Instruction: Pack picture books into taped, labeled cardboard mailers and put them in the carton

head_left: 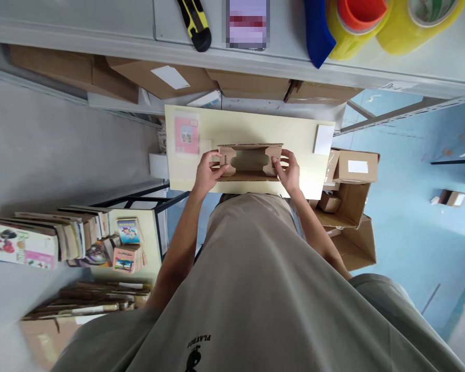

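While the box (250, 161) sits on the table (256, 129) near its front edge, left hand (207, 173) grips its left end, right hand (289, 170) its right, fingers curled on the flaps; pink booklet (186, 135) further left

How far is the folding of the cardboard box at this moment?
Partly done: the cardboard box stands shaped on the pale table. The left hand and right hand press its end flaps. It is open on top, and the pink booklet lies beside it.
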`<state>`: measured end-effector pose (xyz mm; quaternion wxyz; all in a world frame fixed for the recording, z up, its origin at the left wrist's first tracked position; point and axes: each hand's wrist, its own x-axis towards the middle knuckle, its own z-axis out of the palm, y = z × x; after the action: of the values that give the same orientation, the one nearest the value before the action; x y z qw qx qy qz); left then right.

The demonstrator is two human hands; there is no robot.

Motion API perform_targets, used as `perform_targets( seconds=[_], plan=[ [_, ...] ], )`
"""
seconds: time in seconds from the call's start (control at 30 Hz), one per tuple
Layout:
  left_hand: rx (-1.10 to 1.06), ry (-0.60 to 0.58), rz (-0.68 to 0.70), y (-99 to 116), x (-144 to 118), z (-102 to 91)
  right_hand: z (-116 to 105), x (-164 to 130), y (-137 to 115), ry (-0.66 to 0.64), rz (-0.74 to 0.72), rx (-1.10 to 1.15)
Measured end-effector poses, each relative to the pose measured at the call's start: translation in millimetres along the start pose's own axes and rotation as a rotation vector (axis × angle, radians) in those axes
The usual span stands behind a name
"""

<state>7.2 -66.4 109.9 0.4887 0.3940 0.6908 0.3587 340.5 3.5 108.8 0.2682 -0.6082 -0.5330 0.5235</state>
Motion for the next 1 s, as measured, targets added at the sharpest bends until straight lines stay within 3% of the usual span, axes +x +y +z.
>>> perform_targets(
  seconds=[0.17, 0.33, 0.53, 0.67, 0.77, 1.0],
  plan=[
    [0.152, -0.097, 0.104, 14, 0, -8.9, 0, -2, -5, 0.065, -0.112, -0.073],
    [0.237, -0.163, 0.164, 18, 14, -13.1, -5, 2, -11, 0.003, -0.146, -0.171],
    [0.252, -0.248, 0.174, 16, 32, -18.7, -37, 13, -15, -0.203, -0.130, -0.107],
    [0.040, -0.447, 0.065, 18, 37, -34.5, -58, 15, -16, -0.436, -0.028, 0.024],
    [-0.043, -0.552, 0.017, 21, 35, -42.5, -59, 11, -17, -0.444, -0.030, -0.010],
    [-0.019, -0.325, 0.045, 13, 41, -26.8, -46, 9, -14, -0.306, -0.088, -0.131]
  ],
)
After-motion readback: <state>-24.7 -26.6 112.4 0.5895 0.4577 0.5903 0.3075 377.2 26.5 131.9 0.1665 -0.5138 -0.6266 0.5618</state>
